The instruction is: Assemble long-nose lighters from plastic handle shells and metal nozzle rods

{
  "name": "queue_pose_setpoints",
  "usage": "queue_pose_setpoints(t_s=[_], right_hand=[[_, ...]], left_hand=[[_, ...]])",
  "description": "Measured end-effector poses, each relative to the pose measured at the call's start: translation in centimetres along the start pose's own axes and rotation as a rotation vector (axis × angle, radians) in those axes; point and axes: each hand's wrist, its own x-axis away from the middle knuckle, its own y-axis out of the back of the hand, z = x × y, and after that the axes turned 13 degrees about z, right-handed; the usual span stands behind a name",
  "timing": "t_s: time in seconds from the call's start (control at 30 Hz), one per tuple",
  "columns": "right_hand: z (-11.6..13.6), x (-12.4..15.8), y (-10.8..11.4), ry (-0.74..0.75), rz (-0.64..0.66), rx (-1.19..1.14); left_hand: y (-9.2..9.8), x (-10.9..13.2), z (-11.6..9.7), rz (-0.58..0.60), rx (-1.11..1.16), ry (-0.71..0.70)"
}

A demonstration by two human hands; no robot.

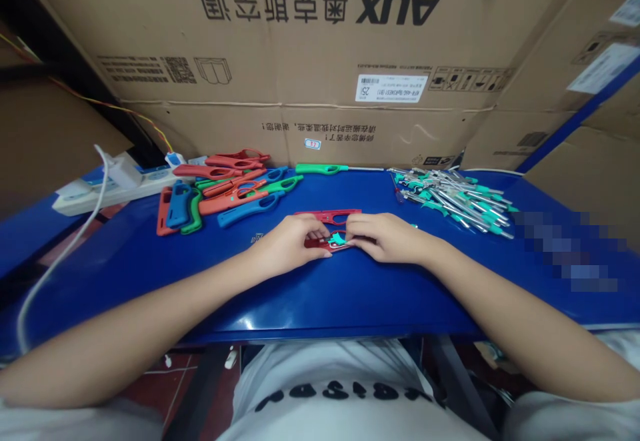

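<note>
My left hand (289, 241) and my right hand (377, 234) meet at the middle of the blue table (320, 294). Both are closed, pinching a red plastic handle shell (327, 217) that lies flat between them. A small teal piece (339, 238) shows between my fingertips on the shell. To the left lies a pile of red, blue and green handle shells (227, 191). To the right lies a heap of metal rods with teal ends (453, 198).
Large cardboard boxes (310, 61) wall off the back of the table. A white power strip (115, 184) with a plug and white cable sits at the far left. One green handle (320, 168) lies alone near the boxes.
</note>
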Motion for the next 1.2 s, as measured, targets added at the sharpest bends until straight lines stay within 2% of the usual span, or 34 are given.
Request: queue_pose_setpoints(t_s=[0.23,0.43,0.53,0.8,1.0,1.2], right_hand=[[0.4,0.0,0.2,-0.034,0.055,0.074],[-0.1,0.0,0.2,-0.069,-0.019,-0.226],[-0.4,-0.1,0.2,-0.104,-0.046,-0.282],[-0.4,-0.4,0.1,-0.073,-0.015,-0.229],[-0.2,-0.4,-0.1,-0.019,-0.005,-0.158],[-0.8,0.8,1.2,-0.051,0.029,-0.189]], left_hand=[[-0.3,0.0,0.1,-0.02,0.012,-0.031],[-0.5,-0.1,0.3,-0.012,0.01,-0.024],[-0.4,0.0,0.3,-0.006,-0.032,-0.048],[-0.7,-0.1,0.0,0.028,0.069,-0.069],[-1.4,-0.3,0.2,-0.048,-0.051,-0.13],[-1.2,-0.1,0.2,-0.042,-0.103,-0.151]])
